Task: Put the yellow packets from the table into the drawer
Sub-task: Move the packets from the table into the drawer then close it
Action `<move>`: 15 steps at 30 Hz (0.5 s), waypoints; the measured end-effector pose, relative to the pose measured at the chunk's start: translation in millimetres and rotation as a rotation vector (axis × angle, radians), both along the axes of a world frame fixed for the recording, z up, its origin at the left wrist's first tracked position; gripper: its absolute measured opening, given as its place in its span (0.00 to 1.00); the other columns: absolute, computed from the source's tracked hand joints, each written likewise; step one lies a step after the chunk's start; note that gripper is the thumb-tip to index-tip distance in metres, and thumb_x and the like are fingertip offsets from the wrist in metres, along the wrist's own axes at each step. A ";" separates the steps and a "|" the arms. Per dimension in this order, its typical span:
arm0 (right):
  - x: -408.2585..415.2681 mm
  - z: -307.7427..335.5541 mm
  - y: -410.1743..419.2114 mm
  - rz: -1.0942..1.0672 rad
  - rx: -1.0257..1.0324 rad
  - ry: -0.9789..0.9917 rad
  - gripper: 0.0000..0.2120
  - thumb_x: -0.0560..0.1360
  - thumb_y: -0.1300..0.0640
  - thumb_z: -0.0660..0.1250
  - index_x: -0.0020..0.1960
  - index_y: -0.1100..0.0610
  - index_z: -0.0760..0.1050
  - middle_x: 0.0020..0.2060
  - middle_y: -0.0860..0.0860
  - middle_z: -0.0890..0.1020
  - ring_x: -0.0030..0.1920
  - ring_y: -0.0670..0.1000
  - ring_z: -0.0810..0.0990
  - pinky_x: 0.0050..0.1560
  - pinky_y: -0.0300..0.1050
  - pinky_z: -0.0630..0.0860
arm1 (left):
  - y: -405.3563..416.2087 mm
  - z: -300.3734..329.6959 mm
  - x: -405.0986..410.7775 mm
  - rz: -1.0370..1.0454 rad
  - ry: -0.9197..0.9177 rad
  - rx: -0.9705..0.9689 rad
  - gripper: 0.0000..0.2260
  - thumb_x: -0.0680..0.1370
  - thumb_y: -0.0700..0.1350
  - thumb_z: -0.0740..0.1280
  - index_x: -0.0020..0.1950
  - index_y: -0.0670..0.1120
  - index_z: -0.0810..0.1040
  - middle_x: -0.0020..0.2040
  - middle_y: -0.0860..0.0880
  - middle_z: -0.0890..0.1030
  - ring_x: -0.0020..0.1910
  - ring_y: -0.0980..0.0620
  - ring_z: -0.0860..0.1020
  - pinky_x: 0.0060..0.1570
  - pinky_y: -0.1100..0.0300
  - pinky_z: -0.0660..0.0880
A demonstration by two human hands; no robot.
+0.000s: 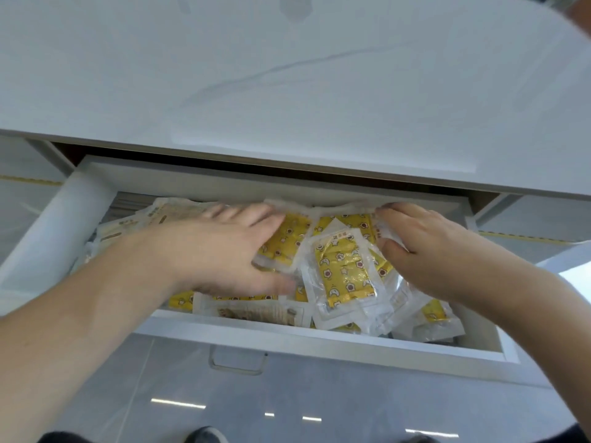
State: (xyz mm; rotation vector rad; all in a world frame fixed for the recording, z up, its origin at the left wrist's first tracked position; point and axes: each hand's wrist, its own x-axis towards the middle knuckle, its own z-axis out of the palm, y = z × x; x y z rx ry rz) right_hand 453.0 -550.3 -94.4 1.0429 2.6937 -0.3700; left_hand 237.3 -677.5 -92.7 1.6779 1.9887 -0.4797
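The white drawer [287, 338] is pulled out from under the white table [287, 75]. Several yellow packets [343, 273] in clear wrappers lie heaped inside it, with pale beige packets [153, 215] at the left. My left hand [217, 247] lies flat, fingers spread, on the packets at the drawer's middle left. My right hand [425, 247] is at the right, its fingers curled on the clear edge of a packet near the back wall. No packet shows on the tabletop.
A metal handle [238, 362] hangs on the drawer's front. Below lies a glossy grey floor [287, 404] with light reflections and a dark shoe [208, 436]. A person's arm shows at the top right corner [579, 8].
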 end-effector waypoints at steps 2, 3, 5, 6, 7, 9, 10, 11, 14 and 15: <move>3.0 6.4 -2.1 0.005 -0.066 -0.069 0.28 0.81 0.42 0.51 0.78 0.50 0.52 0.77 0.45 0.57 0.75 0.47 0.58 0.72 0.43 0.56 | -3.4 7.2 -0.2 0.099 -0.141 -0.102 0.46 0.64 0.79 0.49 0.77 0.64 0.37 0.77 0.64 0.36 0.77 0.56 0.40 0.74 0.54 0.42; 3.9 10.1 -4.1 0.014 -0.100 -0.088 0.31 0.79 0.38 0.51 0.79 0.48 0.50 0.77 0.43 0.55 0.75 0.45 0.56 0.72 0.42 0.55 | -4.8 11.8 -0.1 0.104 -0.191 -0.101 0.48 0.60 0.81 0.50 0.76 0.66 0.37 0.76 0.67 0.37 0.77 0.58 0.39 0.74 0.54 0.42; 4.8 18.1 -8.7 0.027 -0.175 -0.124 0.41 0.71 0.28 0.51 0.79 0.45 0.47 0.77 0.40 0.49 0.76 0.43 0.52 0.73 0.41 0.52 | -5.4 19.0 1.1 0.068 -0.212 -0.127 0.56 0.54 0.83 0.56 0.74 0.68 0.34 0.74 0.70 0.34 0.75 0.61 0.35 0.75 0.53 0.42; 5.0 21.5 -11.3 0.036 -0.211 -0.144 0.48 0.65 0.24 0.51 0.79 0.44 0.45 0.77 0.38 0.46 0.76 0.42 0.50 0.73 0.41 0.51 | -5.9 20.5 2.4 0.048 -0.199 -0.158 0.59 0.52 0.82 0.61 0.74 0.67 0.32 0.73 0.71 0.32 0.75 0.61 0.33 0.75 0.53 0.41; 5.2 24.0 -13.7 0.051 -0.239 -0.163 0.53 0.60 0.21 0.52 0.78 0.43 0.44 0.77 0.37 0.44 0.77 0.42 0.48 0.74 0.41 0.50 | -6.3 20.8 4.6 0.026 -0.180 -0.190 0.61 0.52 0.80 0.64 0.73 0.67 0.31 0.72 0.70 0.31 0.74 0.61 0.32 0.74 0.52 0.40; 5.7 26.1 -17.1 0.097 -0.278 -0.185 0.59 0.54 0.19 0.56 0.78 0.41 0.40 0.75 0.34 0.39 0.76 0.40 0.44 0.74 0.42 0.48 | -7.1 20.0 7.6 0.004 -0.152 -0.232 0.64 0.53 0.77 0.70 0.72 0.67 0.27 0.71 0.69 0.28 0.74 0.58 0.29 0.74 0.51 0.39; 6.0 26.2 -18.2 0.122 -0.291 -0.189 0.61 0.53 0.19 0.59 0.77 0.40 0.38 0.75 0.33 0.36 0.76 0.40 0.42 0.75 0.43 0.48 | -7.0 21.7 8.8 0.003 -0.141 -0.242 0.64 0.53 0.75 0.71 0.71 0.67 0.26 0.71 0.69 0.27 0.73 0.58 0.29 0.73 0.51 0.38; 6.7 26.4 -18.8 0.143 -0.301 -0.194 0.62 0.52 0.20 0.61 0.77 0.39 0.36 0.74 0.32 0.35 0.76 0.40 0.40 0.75 0.45 0.48 | -6.9 22.7 9.3 -0.006 -0.123 -0.247 0.64 0.54 0.75 0.72 0.71 0.67 0.25 0.71 0.68 0.26 0.72 0.59 0.27 0.72 0.53 0.35; 9.6 25.6 -17.8 0.180 -0.304 -0.196 0.65 0.51 0.20 0.65 0.76 0.38 0.33 0.71 0.30 0.31 0.75 0.40 0.35 0.77 0.49 0.47 | -5.9 25.2 13.0 -0.039 -0.057 -0.237 0.66 0.55 0.74 0.73 0.70 0.64 0.23 0.71 0.66 0.25 0.64 0.64 0.25 0.63 0.59 0.29; 10.1 25.7 -17.2 0.188 -0.299 -0.189 0.65 0.51 0.20 0.66 0.76 0.38 0.32 0.71 0.30 0.31 0.75 0.40 0.34 0.77 0.50 0.47 | -5.4 25.0 14.5 -0.051 -0.030 -0.219 0.66 0.54 0.74 0.73 0.71 0.63 0.23 0.71 0.65 0.26 0.65 0.63 0.25 0.64 0.58 0.28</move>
